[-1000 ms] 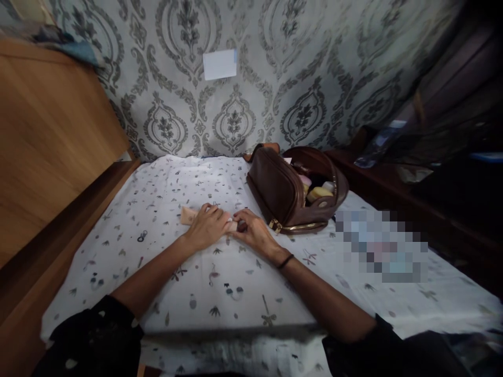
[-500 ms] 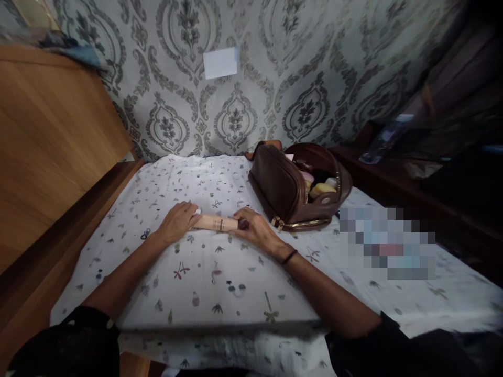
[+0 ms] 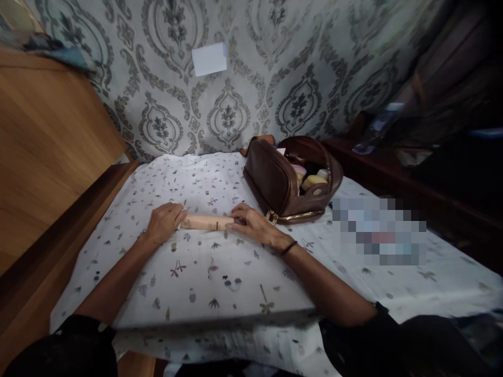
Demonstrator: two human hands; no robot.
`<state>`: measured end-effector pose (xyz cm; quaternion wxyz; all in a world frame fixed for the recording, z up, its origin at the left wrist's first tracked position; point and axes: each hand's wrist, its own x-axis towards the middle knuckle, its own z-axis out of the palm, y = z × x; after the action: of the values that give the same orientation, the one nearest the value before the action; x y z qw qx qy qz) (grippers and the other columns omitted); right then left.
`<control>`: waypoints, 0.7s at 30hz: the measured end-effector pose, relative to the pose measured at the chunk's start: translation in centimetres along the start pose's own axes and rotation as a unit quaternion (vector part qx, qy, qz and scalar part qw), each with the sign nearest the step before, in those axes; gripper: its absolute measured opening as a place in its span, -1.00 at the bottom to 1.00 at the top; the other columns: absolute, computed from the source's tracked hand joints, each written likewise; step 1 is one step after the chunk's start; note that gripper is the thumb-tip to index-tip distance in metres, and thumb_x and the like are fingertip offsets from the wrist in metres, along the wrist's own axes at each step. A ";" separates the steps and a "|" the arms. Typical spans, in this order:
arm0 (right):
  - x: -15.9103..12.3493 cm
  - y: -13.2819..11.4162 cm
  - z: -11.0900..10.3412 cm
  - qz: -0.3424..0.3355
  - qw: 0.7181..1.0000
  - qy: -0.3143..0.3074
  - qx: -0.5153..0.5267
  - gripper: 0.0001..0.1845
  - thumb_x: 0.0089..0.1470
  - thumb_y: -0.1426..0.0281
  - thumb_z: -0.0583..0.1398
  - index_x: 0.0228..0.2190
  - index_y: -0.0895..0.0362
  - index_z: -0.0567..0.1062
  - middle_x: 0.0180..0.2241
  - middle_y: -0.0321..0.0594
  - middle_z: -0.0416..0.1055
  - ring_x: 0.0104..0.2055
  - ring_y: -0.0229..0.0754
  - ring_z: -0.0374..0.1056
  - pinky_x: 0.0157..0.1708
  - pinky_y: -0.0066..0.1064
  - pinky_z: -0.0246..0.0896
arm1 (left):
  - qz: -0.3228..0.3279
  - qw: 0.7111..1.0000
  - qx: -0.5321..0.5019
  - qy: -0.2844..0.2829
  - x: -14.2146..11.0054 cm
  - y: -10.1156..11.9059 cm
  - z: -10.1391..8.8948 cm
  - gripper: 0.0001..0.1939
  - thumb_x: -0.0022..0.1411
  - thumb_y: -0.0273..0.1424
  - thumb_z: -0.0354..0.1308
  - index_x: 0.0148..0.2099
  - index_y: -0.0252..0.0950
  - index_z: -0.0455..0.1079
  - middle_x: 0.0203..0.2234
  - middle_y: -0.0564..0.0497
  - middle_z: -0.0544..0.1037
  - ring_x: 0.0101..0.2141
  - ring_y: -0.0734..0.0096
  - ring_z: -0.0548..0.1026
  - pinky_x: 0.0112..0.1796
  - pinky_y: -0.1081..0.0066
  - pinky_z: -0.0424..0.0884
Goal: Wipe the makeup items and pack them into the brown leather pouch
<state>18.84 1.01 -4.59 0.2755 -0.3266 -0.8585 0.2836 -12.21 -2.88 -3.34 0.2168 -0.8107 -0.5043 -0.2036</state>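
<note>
A beige cosmetic tube (image 3: 204, 222) lies flat on the white patterned sheet (image 3: 220, 283), pointing left to right. My left hand (image 3: 163, 222) grips its left end with curled fingers. My right hand (image 3: 251, 224) is closed over its right end, where a dark cap sits. Just right of my right hand stands an open brown toiletry bag (image 3: 281, 183) with several bottles inside.
A wooden cabinet (image 3: 51, 136) stands at the left and a patterned wall (image 3: 236, 78) behind. Dark wooden furniture (image 3: 432, 173) runs along the right side. A blurred patch lies on the sheet right of the bag.
My left hand slid left along the tube, from beside the right hand to the tube's far end, uncovering its body. The right hand stayed on the cap end.
</note>
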 end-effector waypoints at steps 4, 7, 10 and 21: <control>-0.4 -0.4 0.4 0.002 0.999 0.016 0.027 -0.81 0.08 0.29 0.33 -0.31 0.14 0.52 -0.26 -0.20 0.41 -0.30 -0.20 0.32 -0.31 -0.40 0.22 | 0.027 0.999 0.027 -0.022 -0.5 0.8 -1.9 -0.60 0.49 -0.30 -0.15 -0.35 -0.24 0.39 -0.53 -0.03 0.50 -0.45 0.26 0.45 -0.34 0.30 0.33; -1.1 -1.1 1.0 0.022 0.999 0.023 0.037 -0.79 0.02 0.37 0.35 -0.29 0.12 0.48 -0.33 -0.28 0.41 -0.32 -0.22 0.31 -0.30 -0.43 0.18 | 0.052 0.997 0.046 -0.035 -1.1 2.0 -2.9 -0.62 0.49 -0.30 -0.15 -0.29 -0.26 0.41 -0.52 -0.04 0.52 -0.42 0.24 0.47 -0.31 0.29 0.35; -1.8 -1.9 1.5 0.029 0.999 0.023 0.026 -0.76 0.01 0.42 0.35 -0.24 0.11 0.47 -0.32 -0.29 0.41 -0.30 -0.20 0.32 -0.27 -0.42 0.18 | 0.083 0.994 0.053 -0.051 -1.5 3.6 -3.1 -0.65 0.50 -0.32 -0.14 -0.23 -0.29 0.42 -0.47 -0.08 0.55 -0.37 0.20 0.50 -0.24 0.25 0.38; -1.9 -1.1 2.1 -0.009 0.999 0.040 0.008 -0.65 -0.08 0.33 0.42 -0.22 0.13 0.52 -0.18 -0.14 0.41 -0.13 -0.06 0.37 -0.10 -0.25 0.30 | 0.102 0.988 0.051 -0.104 0.6 9.0 -2.2 -0.78 0.46 -0.41 -0.07 -0.14 -0.32 0.40 -0.34 -0.14 0.60 -0.27 0.15 0.55 -0.15 0.19 0.41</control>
<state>18.28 -1.66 -5.86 0.3147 -0.3276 -0.8474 0.2748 -4.02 -7.22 -2.55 0.2236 -0.8625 -0.4487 -0.0695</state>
